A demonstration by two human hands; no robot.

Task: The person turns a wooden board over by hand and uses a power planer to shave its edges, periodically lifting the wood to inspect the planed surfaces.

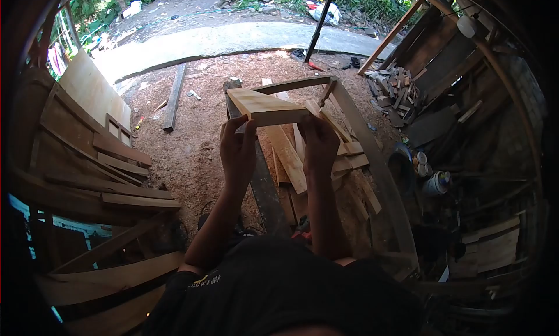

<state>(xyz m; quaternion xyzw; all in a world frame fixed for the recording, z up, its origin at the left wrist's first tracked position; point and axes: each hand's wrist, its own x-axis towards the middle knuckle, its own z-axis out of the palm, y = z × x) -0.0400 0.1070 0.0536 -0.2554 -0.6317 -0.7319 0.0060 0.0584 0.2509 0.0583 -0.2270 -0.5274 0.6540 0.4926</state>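
Observation:
A pale wooden board (pixel 265 105) with an angled outline is held up in front of me, its near edge turned toward me. My left hand (pixel 237 141) pinches its near left corner between thumb and fingers. At the near right corner, my right hand (pixel 318 141) grips the same board. Below it lie several loose light wood pieces (pixel 288 155), partly hidden by the board and my forearms. A dark beam (pixel 262 190) runs beneath, between my arms, and a wooden frame (pixel 372 144) stands around the pieces on the right.
Wood shavings cover the ground (pixel 198 126). Stacked boards (pixel 128 179) lean at the left beside a plywood sheet (pixel 96 91). A scrap pile (pixel 396 91) and a paint bucket (pixel 437 183) are on the right. A loose plank (pixel 174 97) lies ahead, before a concrete strip (pixel 221 42).

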